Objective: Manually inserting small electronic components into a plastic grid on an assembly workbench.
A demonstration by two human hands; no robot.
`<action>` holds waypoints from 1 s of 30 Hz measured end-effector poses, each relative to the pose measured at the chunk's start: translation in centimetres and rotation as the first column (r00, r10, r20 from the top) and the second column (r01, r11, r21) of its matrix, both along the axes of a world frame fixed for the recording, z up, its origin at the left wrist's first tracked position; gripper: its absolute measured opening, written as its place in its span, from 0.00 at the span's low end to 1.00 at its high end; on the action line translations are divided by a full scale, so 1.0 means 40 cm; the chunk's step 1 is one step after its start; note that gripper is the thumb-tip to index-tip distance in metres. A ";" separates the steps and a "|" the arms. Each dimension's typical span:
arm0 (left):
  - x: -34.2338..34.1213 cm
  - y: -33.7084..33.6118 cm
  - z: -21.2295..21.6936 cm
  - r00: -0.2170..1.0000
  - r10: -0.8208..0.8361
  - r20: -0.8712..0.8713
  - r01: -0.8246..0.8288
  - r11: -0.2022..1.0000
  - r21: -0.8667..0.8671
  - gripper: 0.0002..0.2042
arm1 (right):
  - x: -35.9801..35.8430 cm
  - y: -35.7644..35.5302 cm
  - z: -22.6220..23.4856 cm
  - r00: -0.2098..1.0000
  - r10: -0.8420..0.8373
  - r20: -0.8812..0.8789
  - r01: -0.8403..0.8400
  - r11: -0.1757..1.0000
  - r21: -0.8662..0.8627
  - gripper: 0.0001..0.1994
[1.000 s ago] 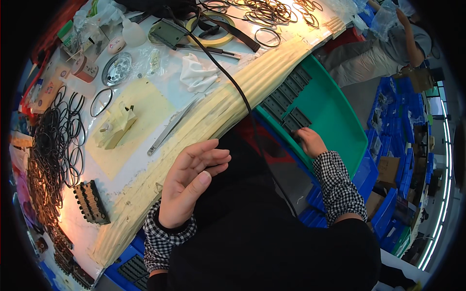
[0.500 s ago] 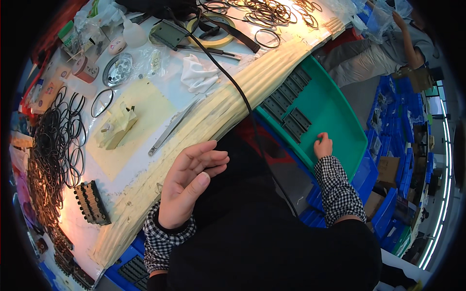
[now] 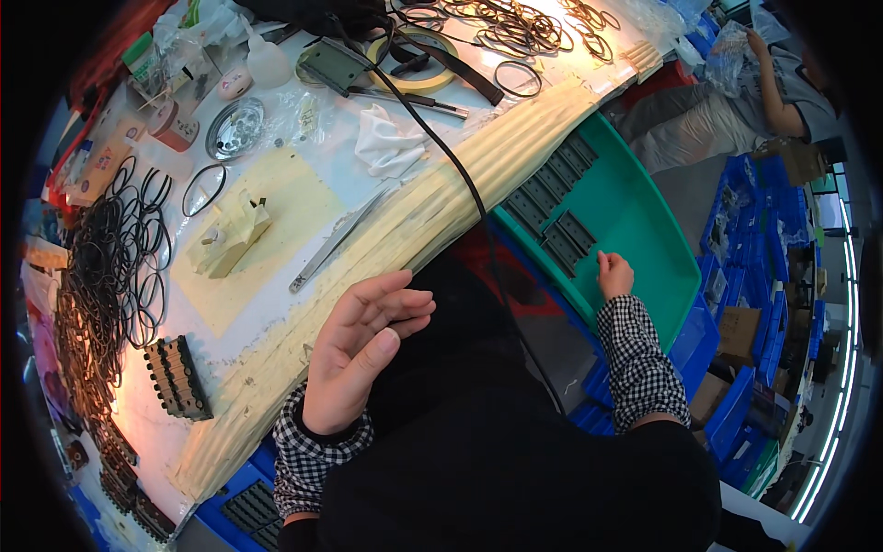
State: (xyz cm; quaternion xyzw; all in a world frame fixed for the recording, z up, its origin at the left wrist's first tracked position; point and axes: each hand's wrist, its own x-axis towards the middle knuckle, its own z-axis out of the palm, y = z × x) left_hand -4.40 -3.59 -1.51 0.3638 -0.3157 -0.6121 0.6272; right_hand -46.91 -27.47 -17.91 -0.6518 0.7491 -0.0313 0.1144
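Note:
My left hand (image 3: 361, 354) hovers open, palm up and fingers apart, over the pale ribbed front edge of the workbench (image 3: 276, 368); it holds nothing. Metal tweezers (image 3: 336, 241) lie on the bench just beyond it. Below the bench on the right, my right hand (image 3: 614, 274) rests on the floor of a green tray (image 3: 653, 230), fingers curled with nothing visible in them. It sits just right of two rows of dark rectangular parts (image 3: 556, 207) lying in the tray. Both sleeves are black-and-white checked.
A heap of black rubber rings (image 3: 101, 276) and a block of dark parts (image 3: 179, 377) lie at the left. A yellow pad (image 3: 267, 230), white cloth (image 3: 386, 143), tape roll (image 3: 418, 64) and black cable (image 3: 460, 175) are farther back. Another person (image 3: 773, 83) sits upper right; blue crates (image 3: 736, 386) stand at the right.
My right hand has drawn back from the dark parts to a bare spot of the tray and curled shut. My left hand has stayed put.

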 end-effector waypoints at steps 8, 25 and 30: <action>-0.005 0.005 -0.004 1.000 0.008 -0.011 -0.008 1.000 -0.004 0.26 | -0.032 -0.081 -0.108 0.956 0.248 0.154 -0.224 0.962 -0.153 0.20; 0.015 0.062 0.001 0.983 0.170 -0.063 -0.168 0.985 0.041 0.07 | 0.185 -0.174 0.113 0.827 0.148 0.542 0.133 0.885 -0.445 0.15; 0.016 0.072 -0.032 0.925 0.378 -0.041 -0.378 0.905 -0.194 0.21 | 0.280 -0.177 0.303 0.463 0.423 0.779 0.124 0.839 -0.530 0.22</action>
